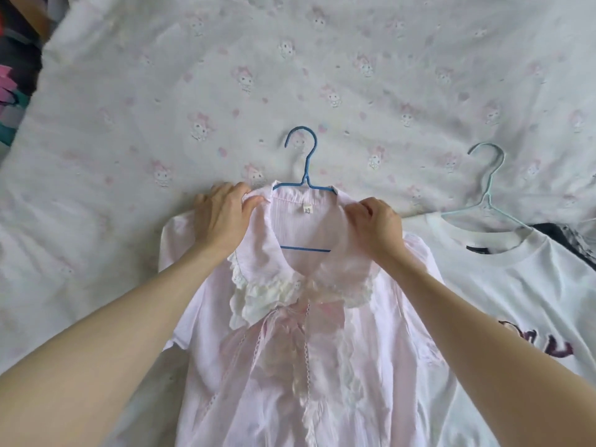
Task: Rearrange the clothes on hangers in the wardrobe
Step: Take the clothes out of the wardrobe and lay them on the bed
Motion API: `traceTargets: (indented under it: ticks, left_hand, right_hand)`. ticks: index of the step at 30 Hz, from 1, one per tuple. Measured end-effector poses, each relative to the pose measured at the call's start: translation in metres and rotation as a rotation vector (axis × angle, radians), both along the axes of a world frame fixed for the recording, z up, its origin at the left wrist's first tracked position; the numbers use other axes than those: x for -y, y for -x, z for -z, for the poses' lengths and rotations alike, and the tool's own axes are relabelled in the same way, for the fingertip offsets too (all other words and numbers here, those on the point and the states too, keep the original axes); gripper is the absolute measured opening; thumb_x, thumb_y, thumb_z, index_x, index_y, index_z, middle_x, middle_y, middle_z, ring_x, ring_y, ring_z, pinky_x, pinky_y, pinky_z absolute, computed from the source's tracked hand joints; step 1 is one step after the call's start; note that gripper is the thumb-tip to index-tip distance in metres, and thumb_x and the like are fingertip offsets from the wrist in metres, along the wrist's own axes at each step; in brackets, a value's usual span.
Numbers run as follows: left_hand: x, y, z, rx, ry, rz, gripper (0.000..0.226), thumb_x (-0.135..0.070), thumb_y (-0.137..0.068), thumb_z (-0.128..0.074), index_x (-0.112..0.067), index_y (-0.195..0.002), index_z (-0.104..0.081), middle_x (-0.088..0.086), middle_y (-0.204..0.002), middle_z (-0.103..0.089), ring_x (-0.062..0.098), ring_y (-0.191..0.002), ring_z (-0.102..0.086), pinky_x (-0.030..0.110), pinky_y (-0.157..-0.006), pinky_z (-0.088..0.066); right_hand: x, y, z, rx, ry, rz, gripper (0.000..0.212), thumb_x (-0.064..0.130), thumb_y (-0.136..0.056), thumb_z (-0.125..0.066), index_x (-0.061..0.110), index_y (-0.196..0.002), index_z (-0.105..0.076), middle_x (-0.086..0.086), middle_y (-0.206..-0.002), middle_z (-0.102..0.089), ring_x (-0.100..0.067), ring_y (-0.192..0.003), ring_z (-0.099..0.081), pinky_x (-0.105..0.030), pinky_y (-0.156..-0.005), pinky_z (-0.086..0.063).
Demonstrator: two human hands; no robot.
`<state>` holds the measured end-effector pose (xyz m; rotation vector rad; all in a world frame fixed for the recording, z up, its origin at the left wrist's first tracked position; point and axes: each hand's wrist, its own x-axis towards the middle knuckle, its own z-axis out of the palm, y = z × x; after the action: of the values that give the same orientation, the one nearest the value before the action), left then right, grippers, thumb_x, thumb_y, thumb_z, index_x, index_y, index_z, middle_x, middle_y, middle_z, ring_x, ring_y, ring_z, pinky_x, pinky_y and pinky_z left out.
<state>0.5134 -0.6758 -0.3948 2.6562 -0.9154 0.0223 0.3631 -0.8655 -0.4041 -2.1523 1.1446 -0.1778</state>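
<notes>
A pink blouse (290, 350) lies face up on a bed (161, 91) covered by a white sheet printed with small pink cartoon figures. A blue hanger (304, 175) sits inside the blouse: its hook points away from the person and rests on the sheet, and its lower bar shows through the open neck. The left hand (222, 214) has its grip closed on the left side of the collar at the shoulder, fingers curled over the fabric edge. The right hand (374, 224) pinches the right side of the collar, its grip narrow and holding cloth. Both forearms reach in from the bottom corners. A lace ruffle runs round the collar and down the front of the blouse.

Just right of the blouse lies a white T-shirt (516, 285) with a dark print, on a pale green hanger (487, 195) whose hook also lies on the sheet. A dark garment (567, 240) shows at the T-shirt's far right edge. Coloured clothes (13, 85) appear blurred at the far left.
</notes>
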Motion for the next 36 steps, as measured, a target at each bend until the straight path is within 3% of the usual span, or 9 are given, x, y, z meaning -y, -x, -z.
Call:
traceTargets:
  ticks: [4,8,12,15,20,25,31,33,36]
  left_hand:
    - [0.004,-0.015,0.025,0.101,-0.048,0.002,0.035,-0.042,-0.091,-0.049,-0.009,-0.086,-0.06,0.015,-0.088,-0.06,0.035,-0.091,-0.053,0.044,-0.077,-0.031]
    - [0.0,-0.016,0.035,0.226,-0.135,0.032,0.035,-0.044,-0.088,-0.043,-0.013,-0.091,-0.059,0.014,-0.09,-0.055,0.034,-0.087,-0.05,0.041,-0.073,-0.026]
    - [0.0,-0.01,0.025,0.106,-0.147,-0.007,0.028,-0.035,-0.088,-0.057,-0.011,-0.104,-0.059,0.016,-0.103,-0.055,0.035,-0.097,-0.049,0.045,-0.079,-0.032]
    - [-0.01,-0.002,0.007,0.026,-0.213,0.042,0.037,-0.034,-0.09,-0.054,-0.012,-0.12,-0.054,0.015,-0.115,-0.052,0.035,-0.105,-0.047,0.046,-0.085,-0.034]
    - [-0.037,0.033,-0.039,-0.029,-0.212,0.202,0.048,-0.022,-0.085,-0.058,-0.008,-0.13,-0.049,0.021,-0.132,-0.046,0.041,-0.12,-0.043,0.056,-0.097,-0.036]
    - [-0.066,0.111,-0.094,-0.082,-0.167,0.31,0.053,-0.037,-0.085,-0.036,-0.012,-0.13,-0.047,0.019,-0.134,-0.047,0.041,-0.121,-0.046,0.059,-0.094,-0.041]
    - [-0.107,0.211,-0.137,-0.141,-0.079,0.432,0.05,-0.045,-0.097,-0.019,-0.016,-0.128,-0.045,0.015,-0.133,-0.052,0.03,-0.126,-0.036,0.055,-0.092,-0.043]
    - [-0.112,0.233,-0.147,-0.189,-0.098,0.464,0.056,-0.051,-0.097,-0.01,-0.019,-0.13,-0.042,0.015,-0.134,-0.051,0.029,-0.127,-0.032,0.055,-0.092,-0.043]
    - [-0.108,0.263,-0.165,-0.235,-0.149,0.576,0.061,-0.053,-0.091,-0.019,-0.018,-0.134,-0.044,0.015,-0.142,-0.042,0.034,-0.135,-0.029,0.054,-0.105,-0.03]
  right_hand:
    - [0.003,-0.017,0.02,0.024,0.019,-0.007,0.022,0.024,-0.092,-0.049,0.007,-0.085,-0.061,-0.009,-0.09,-0.058,-0.029,-0.09,-0.051,-0.04,-0.081,-0.039]
    - [0.003,-0.024,0.032,-0.088,0.024,-0.018,0.025,0.029,-0.091,-0.048,0.011,-0.098,-0.064,-0.009,-0.105,-0.06,-0.03,-0.103,-0.049,-0.04,-0.088,-0.035]
    - [0.001,-0.016,0.026,-0.129,-0.029,-0.01,0.03,0.03,-0.092,-0.045,0.013,-0.112,-0.061,-0.011,-0.113,-0.058,-0.031,-0.109,-0.047,-0.039,-0.089,-0.035]
    - [-0.004,0.005,0.005,-0.163,0.046,-0.139,0.042,0.036,-0.096,-0.042,0.015,-0.133,-0.047,-0.01,-0.133,-0.05,-0.028,-0.124,-0.04,-0.039,-0.103,-0.03]
    - [-0.023,0.056,-0.049,-0.129,0.208,-0.264,0.054,0.038,-0.095,-0.046,0.013,-0.142,-0.035,-0.008,-0.144,-0.04,-0.026,-0.133,-0.035,-0.04,-0.111,-0.022]
    - [-0.062,0.13,-0.114,-0.193,0.253,-0.296,0.061,0.044,-0.095,-0.041,0.021,-0.147,-0.021,-0.003,-0.153,-0.024,-0.021,-0.142,-0.018,-0.041,-0.115,-0.005]
    - [-0.127,0.243,-0.172,-0.237,0.262,-0.188,0.072,0.061,-0.086,-0.02,0.021,-0.146,-0.028,-0.004,-0.15,-0.033,-0.024,-0.14,-0.026,-0.044,-0.115,-0.006]
    - [-0.143,0.276,-0.185,-0.242,0.299,-0.107,0.073,0.06,-0.084,-0.02,0.02,-0.143,-0.034,-0.006,-0.146,-0.039,-0.026,-0.137,-0.033,-0.047,-0.112,-0.012]
    - [-0.164,0.326,-0.207,-0.252,0.298,0.028,0.067,0.058,-0.089,-0.029,0.023,-0.146,-0.027,-0.004,-0.151,-0.029,-0.025,-0.141,-0.024,-0.045,-0.114,-0.006]
